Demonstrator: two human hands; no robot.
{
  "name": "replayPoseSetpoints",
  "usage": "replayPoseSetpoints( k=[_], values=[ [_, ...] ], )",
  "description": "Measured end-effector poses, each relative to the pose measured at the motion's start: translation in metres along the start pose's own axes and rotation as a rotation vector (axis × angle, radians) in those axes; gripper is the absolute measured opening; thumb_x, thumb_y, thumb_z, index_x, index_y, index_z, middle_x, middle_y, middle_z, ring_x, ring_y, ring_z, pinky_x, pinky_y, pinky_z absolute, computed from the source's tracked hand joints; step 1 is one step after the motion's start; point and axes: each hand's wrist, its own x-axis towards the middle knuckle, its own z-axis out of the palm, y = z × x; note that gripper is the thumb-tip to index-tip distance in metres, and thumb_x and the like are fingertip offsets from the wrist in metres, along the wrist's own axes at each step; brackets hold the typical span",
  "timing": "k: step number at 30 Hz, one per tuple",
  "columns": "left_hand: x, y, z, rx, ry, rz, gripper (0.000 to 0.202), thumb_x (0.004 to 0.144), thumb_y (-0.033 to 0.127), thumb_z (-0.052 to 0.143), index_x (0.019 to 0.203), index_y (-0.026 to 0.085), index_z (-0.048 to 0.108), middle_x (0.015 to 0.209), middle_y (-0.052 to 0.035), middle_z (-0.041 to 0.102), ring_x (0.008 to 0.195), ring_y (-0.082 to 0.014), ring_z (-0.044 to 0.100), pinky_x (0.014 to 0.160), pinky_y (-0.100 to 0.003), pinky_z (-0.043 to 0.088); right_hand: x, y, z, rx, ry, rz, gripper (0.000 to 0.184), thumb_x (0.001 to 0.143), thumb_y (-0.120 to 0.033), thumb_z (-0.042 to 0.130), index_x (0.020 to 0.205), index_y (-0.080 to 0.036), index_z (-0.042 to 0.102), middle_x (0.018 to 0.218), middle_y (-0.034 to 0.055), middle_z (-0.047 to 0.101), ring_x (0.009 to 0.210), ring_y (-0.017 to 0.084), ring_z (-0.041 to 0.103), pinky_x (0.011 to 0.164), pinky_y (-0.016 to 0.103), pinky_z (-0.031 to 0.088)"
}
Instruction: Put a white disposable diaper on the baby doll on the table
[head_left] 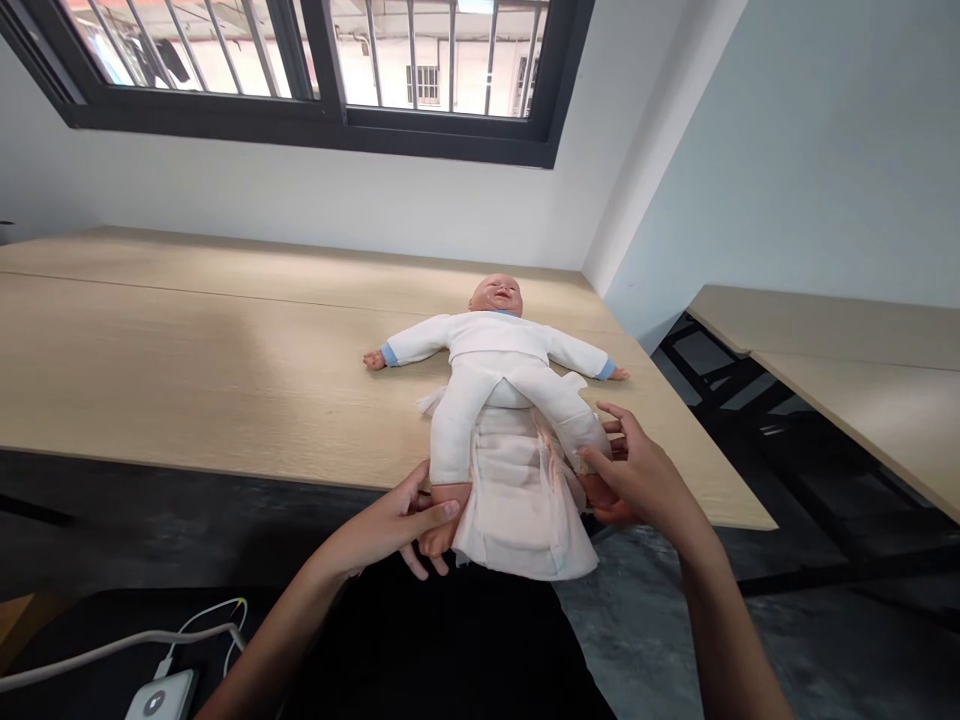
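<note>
A baby doll [498, 338] in white clothes with blue cuffs lies on its back on the wooden table, arms spread and head toward the wall. Under its hips and between its legs an open diaper [517, 500] is laid out, its front end hanging over the table's front edge. My left hand [420, 520] is closed round the doll's ankle on the left of the picture, thumb on top. On the other side, my right hand [630, 455] grips the doll's other lower leg, fingers behind it and thumb in front. The doll's foot there is partly hidden.
The wooden table [187, 370] stretches left along the wall beneath a barred window [322, 110]. To the right, across a gap, stands another table [862, 370] with dark legs. A white power bank [161, 697] with cables lies at bottom left.
</note>
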Motion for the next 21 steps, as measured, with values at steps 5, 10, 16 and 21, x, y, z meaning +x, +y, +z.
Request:
replayPoseSetpoints(
  k=[5, 10, 16, 21],
  values=[
    [0.003, 0.019, -0.010, 0.280, 0.036, -0.078, 0.061, 0.092, 0.067, 0.052, 0.126, 0.016, 0.051, 0.061, -0.0021, 0.066, 0.044, -0.0180, 0.064, 0.036, -0.019, 0.046, -0.031, -0.024, 0.021, -0.144, 0.179, -0.363, 0.052, 0.096, -0.039, 0.052, 0.144, -0.020, 0.045, 0.140, 0.0177, 0.052, 0.136, 0.037, 0.045, 0.114, 0.059, 0.038],
    [0.025, 0.035, -0.029, 0.328, 0.114, -0.027, 0.062, 0.090, 0.076, 0.041, 0.077, 0.016, 0.054, 0.052, -0.0010, 0.058, 0.034, -0.0137, 0.054, 0.031, -0.019, 0.039, -0.059, -0.054, 0.049, -0.146, -0.266, -0.638, 0.046, 0.099, -0.032, 0.055, 0.143, -0.028, 0.044, 0.151, 0.0087, 0.045, 0.142, 0.029, 0.041, 0.118, 0.054, 0.039],
    [0.055, 0.044, -0.043, 0.077, 0.029, -0.036, 0.056, 0.094, 0.067, 0.042, 0.091, 0.014, 0.061, 0.053, -0.0032, 0.061, 0.036, -0.0157, 0.053, 0.037, -0.023, 0.042, -0.052, -0.067, 0.056, -0.139, -0.415, -0.641, 0.039, 0.103, -0.029, 0.048, 0.142, -0.022, 0.044, 0.145, 0.0099, 0.052, 0.138, 0.026, 0.046, 0.123, 0.057, 0.029],
    [0.078, 0.049, -0.044, -0.080, 0.001, 0.047, 0.053, 0.098, 0.059, 0.041, 0.112, 0.011, 0.058, 0.052, 0.0005, 0.060, 0.035, -0.0114, 0.051, 0.039, -0.018, 0.037, -0.052, -0.065, 0.057, -0.118, -0.444, -0.636, 0.039, 0.105, -0.030, 0.048, 0.143, -0.024, 0.041, 0.145, 0.0090, 0.053, 0.138, 0.025, 0.047, 0.125, 0.057, 0.027]
  ],
)
